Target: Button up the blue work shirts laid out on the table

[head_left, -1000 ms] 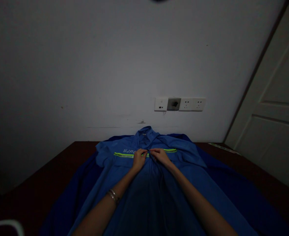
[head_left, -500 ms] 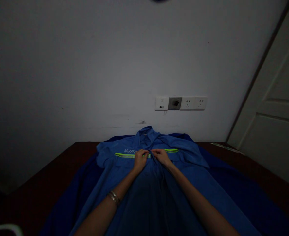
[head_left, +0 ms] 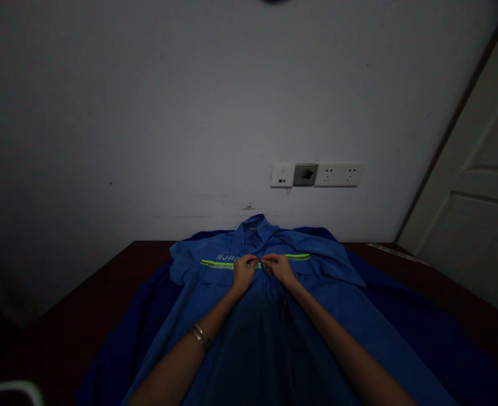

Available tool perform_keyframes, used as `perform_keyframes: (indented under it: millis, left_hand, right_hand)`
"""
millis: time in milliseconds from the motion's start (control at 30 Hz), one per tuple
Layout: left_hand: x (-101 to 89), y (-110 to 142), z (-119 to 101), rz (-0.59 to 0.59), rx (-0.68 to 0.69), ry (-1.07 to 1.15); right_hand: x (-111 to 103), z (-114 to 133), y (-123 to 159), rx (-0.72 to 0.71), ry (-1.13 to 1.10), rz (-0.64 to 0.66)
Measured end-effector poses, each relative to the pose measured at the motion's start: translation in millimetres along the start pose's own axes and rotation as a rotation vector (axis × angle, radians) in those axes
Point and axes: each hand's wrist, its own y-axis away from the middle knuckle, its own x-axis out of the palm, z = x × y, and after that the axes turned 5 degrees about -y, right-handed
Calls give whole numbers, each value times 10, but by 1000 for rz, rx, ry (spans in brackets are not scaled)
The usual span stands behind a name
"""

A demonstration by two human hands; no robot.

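A light blue work shirt [head_left: 325, 270] with a yellow-green reflective stripe and white lettering on the chest lies spread out, collar toward the wall. My left hand [head_left: 244, 272] pinches the front edge of the shirt at chest height. Close beside it, my right hand [head_left: 279, 268] pinches the opposite front edge, fingertips nearly touching those of the left. Any button between the fingers is too small and dark to make out. Below the hands, the fabric falls in folds. Under the shirt lies a darker blue garment [head_left: 384, 299], showing at both sides.
The dark red tabletop [head_left: 105, 282] meets a pale wall [head_left: 189, 113]. Wall sockets [head_left: 337, 175] sit above the table's back edge. At the right stands a white panelled door [head_left: 481, 225]; a thin strip [head_left: 396, 253] lies near it. A pale curved object [head_left: 14, 386] is at the lower left.
The view has shifted slightly. Both hands stay at the same spot on the shirt front, with only small finger movement.
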Motion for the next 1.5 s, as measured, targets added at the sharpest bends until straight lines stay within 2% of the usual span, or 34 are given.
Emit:
perform_keyframes:
  millis: [333,600,767,1000,1167,1333,1500]
  left_hand:
    - [-25,3,-50,-17,-93,64]
    - [-25,4,-38,-31,-105,90]
    - [-2,1,-15,-33,-109,110]
    - [-12,-26,-22,31,-172,210]
    - [-58,-12,-68,26,-132,189]
    - [-55,4,-74,17,-99,159]
    - [-57,21,-62,66,18,84]
  right_hand:
    - [30,36,54,-40,-8,-27]
    - [58,39,74,-111,32,-46]
    - [57,27,59,-112,67,-55]
    - [31,29,68,-61,72,-39]
    - [32,93,108,-39,93,19]
    - [-8,103,84,-98,159,30]
    - [-67,81,25,-130,184,43]
